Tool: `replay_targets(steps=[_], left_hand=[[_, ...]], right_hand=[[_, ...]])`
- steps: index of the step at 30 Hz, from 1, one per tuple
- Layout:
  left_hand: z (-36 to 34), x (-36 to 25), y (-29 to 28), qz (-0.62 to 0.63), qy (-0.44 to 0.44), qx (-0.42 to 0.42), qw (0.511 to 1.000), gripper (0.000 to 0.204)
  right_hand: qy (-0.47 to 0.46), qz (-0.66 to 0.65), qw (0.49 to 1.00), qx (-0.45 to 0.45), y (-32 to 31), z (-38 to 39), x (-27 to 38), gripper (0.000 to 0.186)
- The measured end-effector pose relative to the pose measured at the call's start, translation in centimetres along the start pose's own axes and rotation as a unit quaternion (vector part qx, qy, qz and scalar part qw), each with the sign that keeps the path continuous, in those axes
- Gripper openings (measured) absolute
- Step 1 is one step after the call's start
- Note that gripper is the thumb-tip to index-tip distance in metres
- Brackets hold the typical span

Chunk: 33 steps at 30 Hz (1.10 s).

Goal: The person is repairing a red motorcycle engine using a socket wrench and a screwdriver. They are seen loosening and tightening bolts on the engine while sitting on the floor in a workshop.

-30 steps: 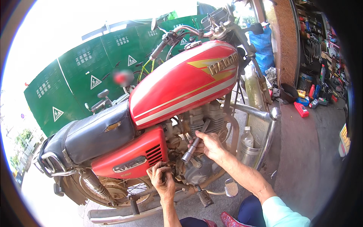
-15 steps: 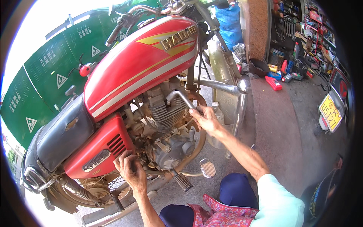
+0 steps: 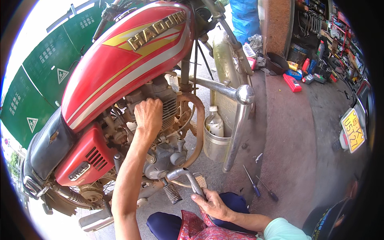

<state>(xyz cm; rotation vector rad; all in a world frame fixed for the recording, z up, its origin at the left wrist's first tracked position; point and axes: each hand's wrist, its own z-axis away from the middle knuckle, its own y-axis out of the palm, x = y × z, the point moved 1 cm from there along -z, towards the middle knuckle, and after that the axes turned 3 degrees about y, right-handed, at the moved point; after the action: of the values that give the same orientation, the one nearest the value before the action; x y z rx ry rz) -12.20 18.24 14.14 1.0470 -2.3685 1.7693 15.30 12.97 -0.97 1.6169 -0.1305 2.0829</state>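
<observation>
My left hand (image 3: pixel 149 115) reaches up to the cylinder head of the motorcycle engine (image 3: pixel 170 110), its fingers curled against the side of the finned block. Whatever those fingertips grip is hidden behind the knuckles. Lower down, my right hand (image 3: pixel 214 206) is closed round the shaft of an L-shaped socket wrench (image 3: pixel 189 177). The bent socket end points left, in front of the lower engine casing and apart from the cylinder. Above the engine sits the red fuel tank (image 3: pixel 132 60) with yellow and silver stripes; a red side panel (image 3: pixel 86 156) lies to its lower left.
A chrome crash bar (image 3: pixel 240 116) juts out beside a metal bucket (image 3: pixel 218 146) holding a clear bottle (image 3: pixel 215 123). Two screwdrivers (image 3: pixel 255 189) lie on the ground at right. Farther off are a red case (image 3: pixel 292 83), bottles, tools and a yellow number plate (image 3: pixel 353 130).
My right hand has taken the wrench off the cylinder and lowered it toward my knees. My left hand has moved from beside the side panel up to the cylinder head. The view has shifted right.
</observation>
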Motion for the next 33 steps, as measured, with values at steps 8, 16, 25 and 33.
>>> replay_targets(steps=[8,16,25,33], left_hand=[[-0.5,0.8,0.6,-0.069,0.068,0.033,0.995,0.011],[-0.9,2.0,1.2,-0.117,0.192,-0.031,0.974,0.014],[-1.1,2.3,0.3,-0.095,0.237,-0.025,0.967,0.01],[-1.6,3.1,0.4,-0.027,0.233,-0.022,0.972,0.01]], right_hand=[[-0.018,0.042,0.999,-0.003,-3.3,0.7,0.5,0.037],[-0.055,0.01,0.998,-0.011,-5.1,0.5,0.6,0.029],[0.011,-0.002,1.0,0.003,-6.1,0.6,0.3,0.033],[-0.009,-0.012,1.0,0.01,-6.0,0.3,0.7,0.026]])
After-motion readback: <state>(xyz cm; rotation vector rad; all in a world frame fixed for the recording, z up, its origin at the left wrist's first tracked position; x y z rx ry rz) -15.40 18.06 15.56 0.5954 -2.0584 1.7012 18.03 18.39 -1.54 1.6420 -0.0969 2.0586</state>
